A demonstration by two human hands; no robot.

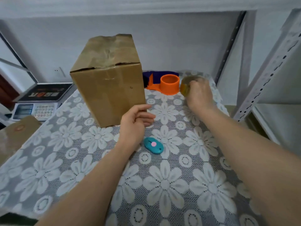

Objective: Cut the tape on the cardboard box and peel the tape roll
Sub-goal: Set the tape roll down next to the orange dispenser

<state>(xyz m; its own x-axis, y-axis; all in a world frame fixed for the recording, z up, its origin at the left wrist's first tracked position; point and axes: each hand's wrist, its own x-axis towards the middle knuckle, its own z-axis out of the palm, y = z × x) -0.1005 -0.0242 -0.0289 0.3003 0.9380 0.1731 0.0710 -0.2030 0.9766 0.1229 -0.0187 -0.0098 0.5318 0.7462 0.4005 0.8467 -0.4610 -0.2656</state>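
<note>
Nearest the camera, two bare forearms are seen reaching over a lace-covered table [164,185]. At the centre, the left hand [135,123] is held loosely curled with nothing in it, just beside the near lower corner of the cardboard box [107,79]; whether it touches the box cannot be told. At about 2 o'clock, the right hand [199,93] is closed round the tape roll [184,87], which is partly hidden by the fingers and blurred. A blue cutter [153,145] lies untouched at about 6 o'clock from the left hand, near it.

Tape on the box top appears not yet cut. If the roll is being peeled, it is best steadied firmly while the free end is found; that end cannot be made out.

An orange dispenser [169,84] stands just beside the roll at its 9 o'clock, so little room is left there. A shelf upright [267,66] bounds the 3 o'clock side. Open cloth is left toward 6 o'clock. A weighing scale [37,101] sits beyond the table edge at 9 o'clock.
</note>
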